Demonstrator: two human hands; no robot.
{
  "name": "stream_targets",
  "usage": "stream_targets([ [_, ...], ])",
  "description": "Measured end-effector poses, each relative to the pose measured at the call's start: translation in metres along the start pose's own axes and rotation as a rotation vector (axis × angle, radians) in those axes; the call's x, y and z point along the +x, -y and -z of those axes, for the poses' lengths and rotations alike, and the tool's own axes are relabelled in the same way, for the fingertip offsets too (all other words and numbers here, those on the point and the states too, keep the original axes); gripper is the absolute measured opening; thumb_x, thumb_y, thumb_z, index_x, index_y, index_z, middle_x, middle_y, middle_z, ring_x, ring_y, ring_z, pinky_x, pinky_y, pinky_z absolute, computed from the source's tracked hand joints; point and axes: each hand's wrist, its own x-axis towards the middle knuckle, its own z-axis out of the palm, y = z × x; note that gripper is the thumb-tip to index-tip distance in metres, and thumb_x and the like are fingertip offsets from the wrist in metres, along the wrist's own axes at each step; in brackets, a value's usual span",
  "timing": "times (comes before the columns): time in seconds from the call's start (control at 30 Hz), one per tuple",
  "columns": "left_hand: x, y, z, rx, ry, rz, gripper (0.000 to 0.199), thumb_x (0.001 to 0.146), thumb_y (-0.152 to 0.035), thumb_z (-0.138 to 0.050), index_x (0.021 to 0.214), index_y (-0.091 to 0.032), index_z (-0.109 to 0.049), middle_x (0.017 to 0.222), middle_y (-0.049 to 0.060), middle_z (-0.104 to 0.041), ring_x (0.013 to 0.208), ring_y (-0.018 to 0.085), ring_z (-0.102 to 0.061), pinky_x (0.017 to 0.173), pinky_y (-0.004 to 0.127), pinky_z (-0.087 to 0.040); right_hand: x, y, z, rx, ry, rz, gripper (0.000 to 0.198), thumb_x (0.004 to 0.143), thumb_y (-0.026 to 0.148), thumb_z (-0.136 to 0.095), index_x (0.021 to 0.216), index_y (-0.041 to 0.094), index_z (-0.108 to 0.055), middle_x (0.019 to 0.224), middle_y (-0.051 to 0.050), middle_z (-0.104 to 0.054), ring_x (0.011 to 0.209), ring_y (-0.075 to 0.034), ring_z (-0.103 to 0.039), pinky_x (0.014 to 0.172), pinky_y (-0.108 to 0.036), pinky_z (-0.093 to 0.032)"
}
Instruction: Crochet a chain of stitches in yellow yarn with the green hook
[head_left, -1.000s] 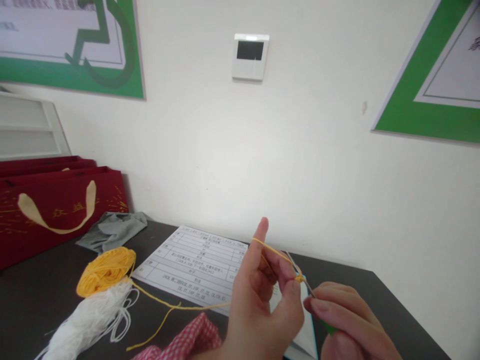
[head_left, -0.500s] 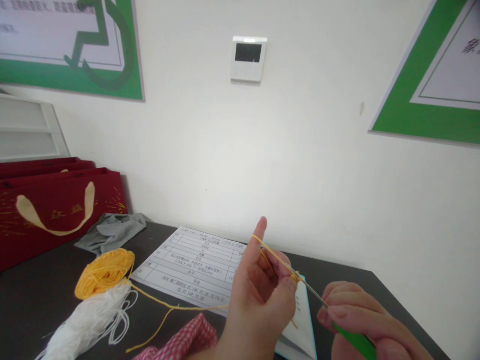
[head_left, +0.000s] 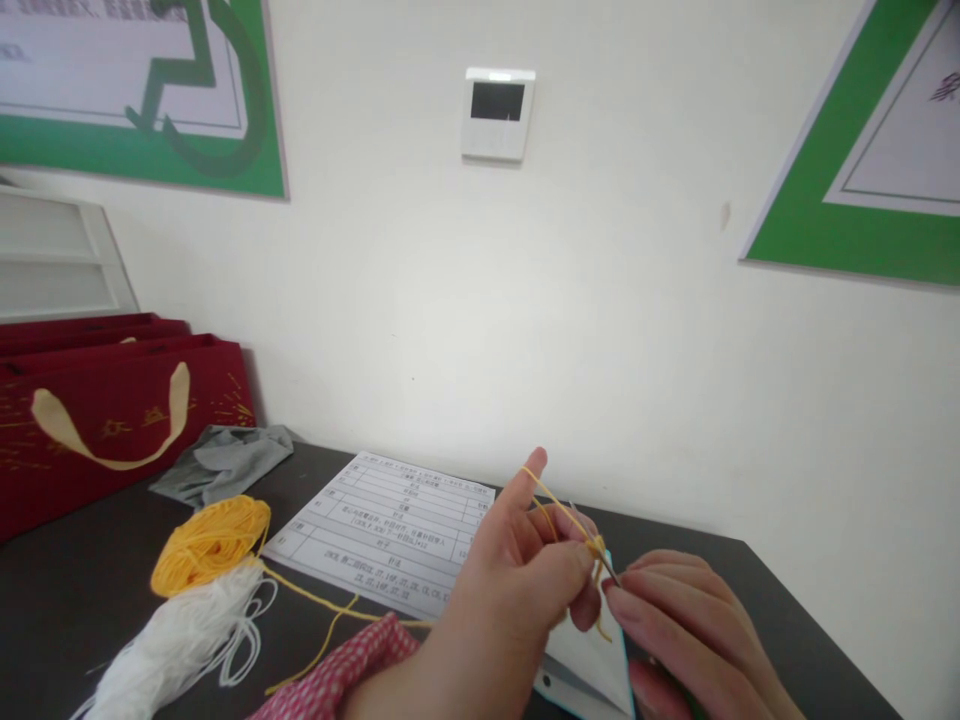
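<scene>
My left hand [head_left: 525, 570] pinches a small piece of yellow crochet work [head_left: 596, 547] between thumb and fingers. Its index finger points up, with yellow yarn [head_left: 559, 503] looped over it and running down to the piece. My right hand [head_left: 697, 620] grips a crochet hook [head_left: 611, 572], whose metal shaft passes through the work; the green handle is mostly hidden under the fingers. From the yellow yarn skein [head_left: 210, 545] on the table, a strand runs behind my left wrist. A short yarn tail hangs below the piece.
A white yarn skein [head_left: 176, 640] lies before the yellow one. Behind are a printed sheet [head_left: 382, 535], a grey cloth [head_left: 225, 465] and red gift bags [head_left: 120, 420]. Under my hands sits a pale booklet or pouch [head_left: 600, 670]. The wall rises at the table's far edge.
My right hand has moved left and up towards my left hand, pushing the hook further through the work. My left hand has shifted slightly right, its wrist turned.
</scene>
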Motion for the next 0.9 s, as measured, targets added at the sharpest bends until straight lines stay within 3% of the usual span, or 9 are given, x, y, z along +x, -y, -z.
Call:
stream_targets([
  [0.13, 0.002, -0.007, 0.0, 0.084, 0.033, 0.04, 0.112, 0.064, -0.017, -0.075, 0.157, -0.012, -0.014, 0.071, -0.007, -0.059, 0.047, 0.004, -0.043, 0.046, 0.021, -0.027, 0.007, -0.006, 0.004, -0.009, 0.025, 0.002, 0.04, 0.086, 0.009, -0.068, 0.122, 0.025, -0.067, 0.093, -0.004, -0.073, 0.082, -0.022, -0.07, 0.07, -0.034, -0.061],
  [0.27, 0.005, -0.006, 0.004, 0.169, 0.107, 0.082, 0.121, 0.066, -0.018, -0.076, 0.16, -0.029, 0.0, 0.073, -0.009, -0.059, 0.039, 0.002, -0.035, 0.037, 0.02, -0.022, 0.006, -0.006, 0.0, 0.071, -0.002, -0.07, 0.038, 0.086, 0.005, -0.063, 0.12, 0.021, -0.066, 0.111, -0.007, -0.067, 0.098, -0.021, -0.065, 0.081, -0.03, -0.059],
  [0.37, 0.006, -0.007, 0.009, 0.222, 0.115, 0.088, 0.124, 0.066, -0.016, -0.075, 0.159, -0.037, 0.004, 0.076, -0.009, -0.059, 0.036, 0.001, -0.033, 0.033, 0.018, -0.022, 0.003, -0.004, -0.007, 0.146, -0.012, -0.12, 0.036, 0.086, 0.002, -0.061, 0.116, 0.021, -0.068, 0.112, -0.006, -0.066, 0.101, -0.019, -0.064, 0.084, -0.028, -0.058],
  [0.6, 0.009, -0.008, 0.014, 0.384, 0.094, 0.052, 0.116, 0.068, -0.011, -0.07, 0.16, -0.025, -0.001, 0.076, -0.008, -0.061, 0.037, 0.002, -0.034, 0.033, 0.017, -0.025, 0.007, 0.005, -0.024, 0.331, -0.197, -0.337, 0.031, 0.081, -0.002, -0.065, 0.094, 0.025, -0.071, 0.089, -0.002, -0.071, 0.079, -0.015, -0.068, 0.065, -0.022, -0.06],
  [0.73, 0.01, -0.008, 0.017, 0.381, 0.1, 0.023, 0.116, 0.068, -0.015, -0.075, 0.16, -0.022, -0.005, 0.079, -0.006, -0.063, 0.039, 0.002, -0.036, 0.034, 0.017, -0.026, 0.006, 0.0, -0.027, 0.461, -0.221, -0.386, 0.027, 0.08, -0.002, -0.067, 0.088, 0.024, -0.071, 0.086, -0.003, -0.07, 0.078, -0.016, -0.069, 0.067, -0.023, -0.062],
  [0.9, 0.008, -0.009, 0.017, 0.404, 0.103, 0.024, 0.117, 0.07, -0.017, -0.079, 0.16, -0.023, -0.004, 0.082, -0.004, -0.064, 0.044, 0.003, -0.039, 0.038, 0.018, -0.029, 0.005, -0.002, -0.032, 0.67, -0.284, -0.55, 0.021, 0.086, 0.004, -0.066, 0.087, 0.025, -0.07, 0.087, -0.002, -0.068, 0.079, -0.013, -0.067, 0.071, -0.022, -0.06],
])
